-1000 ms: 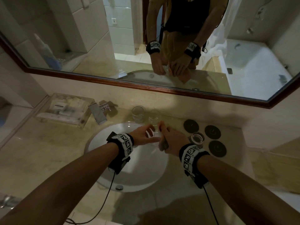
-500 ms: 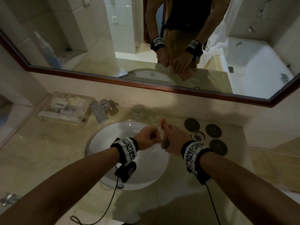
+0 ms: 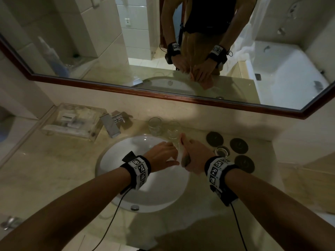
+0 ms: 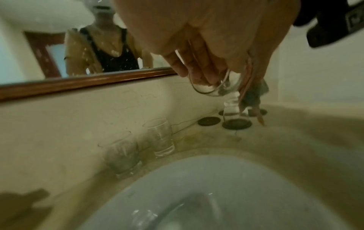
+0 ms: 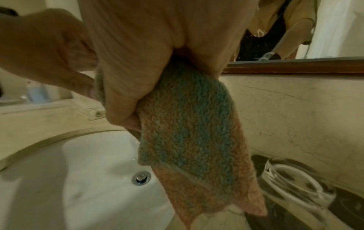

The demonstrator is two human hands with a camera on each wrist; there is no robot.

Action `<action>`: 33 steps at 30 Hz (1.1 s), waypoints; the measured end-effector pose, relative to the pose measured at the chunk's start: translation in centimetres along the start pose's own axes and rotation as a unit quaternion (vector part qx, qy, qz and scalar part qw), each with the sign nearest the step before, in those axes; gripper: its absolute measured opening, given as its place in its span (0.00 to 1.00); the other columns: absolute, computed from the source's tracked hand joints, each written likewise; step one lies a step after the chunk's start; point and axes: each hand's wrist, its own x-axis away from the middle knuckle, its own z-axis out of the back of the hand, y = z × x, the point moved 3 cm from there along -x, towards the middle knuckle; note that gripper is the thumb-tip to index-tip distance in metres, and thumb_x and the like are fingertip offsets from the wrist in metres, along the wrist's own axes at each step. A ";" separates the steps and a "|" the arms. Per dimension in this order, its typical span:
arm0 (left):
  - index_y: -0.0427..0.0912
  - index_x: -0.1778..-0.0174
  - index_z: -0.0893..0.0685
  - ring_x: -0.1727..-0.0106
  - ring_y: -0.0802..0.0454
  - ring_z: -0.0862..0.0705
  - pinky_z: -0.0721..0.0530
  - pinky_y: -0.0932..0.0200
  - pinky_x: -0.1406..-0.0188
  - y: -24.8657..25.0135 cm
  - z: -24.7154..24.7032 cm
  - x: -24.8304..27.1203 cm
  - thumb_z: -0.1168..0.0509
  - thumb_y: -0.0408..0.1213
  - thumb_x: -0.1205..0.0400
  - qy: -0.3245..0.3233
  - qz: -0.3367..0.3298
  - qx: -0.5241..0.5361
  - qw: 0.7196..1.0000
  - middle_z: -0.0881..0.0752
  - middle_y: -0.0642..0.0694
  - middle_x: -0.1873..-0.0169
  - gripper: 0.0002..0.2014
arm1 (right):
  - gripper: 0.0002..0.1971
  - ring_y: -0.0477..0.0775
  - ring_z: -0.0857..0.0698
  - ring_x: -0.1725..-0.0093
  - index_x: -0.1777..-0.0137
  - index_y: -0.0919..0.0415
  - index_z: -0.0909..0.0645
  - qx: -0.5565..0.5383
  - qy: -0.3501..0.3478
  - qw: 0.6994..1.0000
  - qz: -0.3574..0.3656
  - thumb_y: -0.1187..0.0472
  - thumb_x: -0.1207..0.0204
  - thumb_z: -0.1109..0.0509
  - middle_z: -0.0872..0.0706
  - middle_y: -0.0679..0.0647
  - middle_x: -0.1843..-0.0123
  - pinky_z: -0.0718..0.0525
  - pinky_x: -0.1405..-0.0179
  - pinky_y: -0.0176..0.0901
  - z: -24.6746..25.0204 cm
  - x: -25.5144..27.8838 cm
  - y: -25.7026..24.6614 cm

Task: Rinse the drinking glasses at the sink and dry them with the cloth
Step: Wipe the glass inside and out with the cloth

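Compared with a second ago, left hand (image 3: 161,154) turned knuckles-up, fingers wrapped round a clear drinking glass (image 4: 212,87). Right hand (image 3: 196,157) pressed against it, clutching the pink-and-teal cloth (image 5: 193,140), cloth end hanging down. Both held together over the white sink (image 3: 126,198); three more glasses standing on the desk (image 3: 54,171).

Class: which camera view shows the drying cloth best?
The right wrist view: the cloth fills the frame, its fluffy pink and blue-grey bands clear, gripped in the right hand. The head view shows only a pale sliver between both hands. The left wrist view shows a blurred scrap behind the held glass.
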 end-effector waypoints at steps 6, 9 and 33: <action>0.45 0.37 0.26 0.48 0.50 0.17 0.15 0.55 0.48 -1.0 -0.3 -0.4 0.34 0.51 0.20 0.032 0.155 0.263 0.952 0.20 0.48 0.44 0.20 | 0.53 0.60 0.27 0.32 0.18 0.52 0.49 0.076 0.017 0.997 0.014 0.53 0.37 0.18 0.26 0.57 0.32 0.20 0.35 0.51 0.0 -0.5 -0.3; 0.41 0.30 0.31 0.47 0.39 0.12 0.12 0.45 0.46 -0.7 -1.8 -1.2 0.34 0.45 0.18 -0.018 0.250 0.517 0.818 0.18 0.39 0.41 0.24 | 0.44 0.59 0.24 0.36 0.22 0.55 0.41 0.111 0.046 0.992 0.043 0.52 0.34 0.20 0.24 0.57 0.35 0.19 0.38 0.50 0.3 -0.6 -0.9; 0.48 0.22 0.41 0.41 0.48 0.19 0.18 0.48 0.38 -1.5 -1.7 -1.8 0.25 0.57 0.31 -0.043 0.088 0.085 0.992 0.22 0.48 0.33 0.46 | 0.54 0.56 0.20 0.43 0.20 0.47 0.50 0.097 -0.046 0.994 0.014 0.56 0.39 0.17 0.22 0.54 0.37 0.18 0.49 0.45 0.7 -0.6 -0.7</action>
